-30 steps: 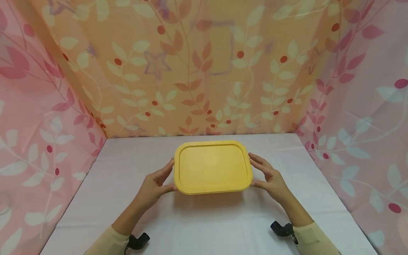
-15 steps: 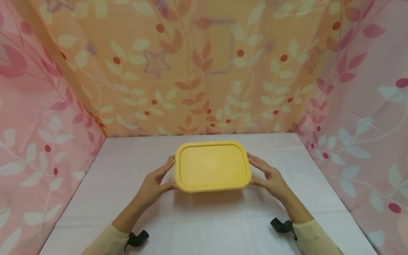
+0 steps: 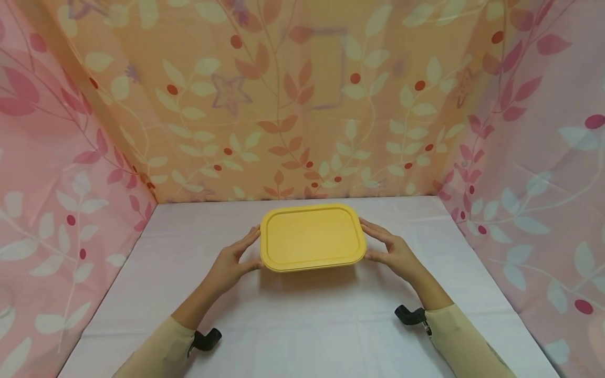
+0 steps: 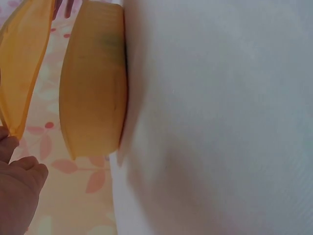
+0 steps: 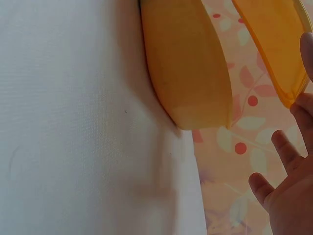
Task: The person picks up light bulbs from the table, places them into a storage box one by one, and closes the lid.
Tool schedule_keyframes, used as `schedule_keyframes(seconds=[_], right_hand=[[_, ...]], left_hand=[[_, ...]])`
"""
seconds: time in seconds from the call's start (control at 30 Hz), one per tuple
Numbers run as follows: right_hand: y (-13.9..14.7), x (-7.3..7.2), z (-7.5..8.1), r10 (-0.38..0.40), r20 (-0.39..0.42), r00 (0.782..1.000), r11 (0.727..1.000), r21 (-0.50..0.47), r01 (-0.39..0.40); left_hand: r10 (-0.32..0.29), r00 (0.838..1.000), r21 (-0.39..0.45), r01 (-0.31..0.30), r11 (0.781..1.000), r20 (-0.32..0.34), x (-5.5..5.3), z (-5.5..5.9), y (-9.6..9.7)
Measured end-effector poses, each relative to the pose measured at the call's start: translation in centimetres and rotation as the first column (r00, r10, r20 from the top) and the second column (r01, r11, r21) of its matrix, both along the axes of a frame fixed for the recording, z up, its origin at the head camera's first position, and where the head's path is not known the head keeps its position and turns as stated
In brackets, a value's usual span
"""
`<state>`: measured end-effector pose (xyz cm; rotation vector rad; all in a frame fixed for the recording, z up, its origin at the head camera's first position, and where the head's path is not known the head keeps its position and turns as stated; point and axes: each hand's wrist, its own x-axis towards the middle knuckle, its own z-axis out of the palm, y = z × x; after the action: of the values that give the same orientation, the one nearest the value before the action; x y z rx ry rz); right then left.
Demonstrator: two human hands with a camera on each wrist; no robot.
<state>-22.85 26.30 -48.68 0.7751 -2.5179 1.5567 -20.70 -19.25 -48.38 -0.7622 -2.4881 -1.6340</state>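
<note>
A yellow rectangular lid (image 3: 313, 237) with rounded corners is held level by both hands. My left hand (image 3: 231, 266) pinches its left end between thumb and fingers. At the opposite end my right hand (image 3: 396, 254) grips the edge the same way. Both wrist views show a yellow plastic container (image 4: 95, 83) standing on the white table beneath, with a gap between it and the lid (image 4: 24, 63). A greenish patch shows faintly through the container's wall in the left wrist view. From the head view the lid hides the container.
A white cloth covers the table (image 3: 312, 331). Behind it hangs an orange leaf-print curtain (image 3: 293, 105), with pink patterned curtains (image 3: 42, 184) closing in both sides. Black wrist mounts (image 3: 207, 339) stick out from the beige sleeves (image 3: 156, 349).
Both hands have carried the lid a little farther away from me, toward the back curtain. It looks slightly smaller and its right end has shifted left. The grip is unchanged.
</note>
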Motion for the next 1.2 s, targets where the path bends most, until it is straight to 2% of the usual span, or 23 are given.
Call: schedule_keyframes(seconds=[0.13, 0.3, 0.37, 0.6, 1.03, 1.2], right_hand=[[-0.4, -0.5, 0.1, -0.011, 0.025, 1.000, 1.000, 0.009, 0.011], [-1.4, -0.1, 1.5, -0.021, 0.064, 0.998, 1.000, 0.011, 0.021], [-1.6, -0.3, 1.6, -0.023, 0.076, 0.997, 1.000, 0.010, 0.022], [-0.9, -2.8, -1.2, -0.019, 0.091, 0.996, 1.000, -0.004, 0.020], [-0.8, -4.1, -2.5, 0.028, 0.162, 0.986, 1.000, -0.010, -0.027], [-0.8, -4.3, -3.0, 0.033, 0.181, 0.983, 0.999, -0.009, -0.032]], left_hand=[[0.008, 1.000, -0.022, -0.008, 1.000, -0.001, -0.9, -0.1, -0.2], [0.007, 0.999, -0.028, -0.006, 1.000, 0.041, -1.8, -0.1, -0.4], [0.007, 0.998, -0.029, -0.005, 1.000, 0.064, -2.1, -0.2, -0.5], [0.012, 0.991, -0.030, -0.008, 1.000, 0.134, -2.7, -0.5, -0.7], [0.053, 0.974, -0.109, -0.029, 0.994, 0.219, -4.1, -1.6, -0.7], [0.052, 0.967, -0.113, -0.025, 0.993, 0.248, -4.5, -2.0, -0.8]])
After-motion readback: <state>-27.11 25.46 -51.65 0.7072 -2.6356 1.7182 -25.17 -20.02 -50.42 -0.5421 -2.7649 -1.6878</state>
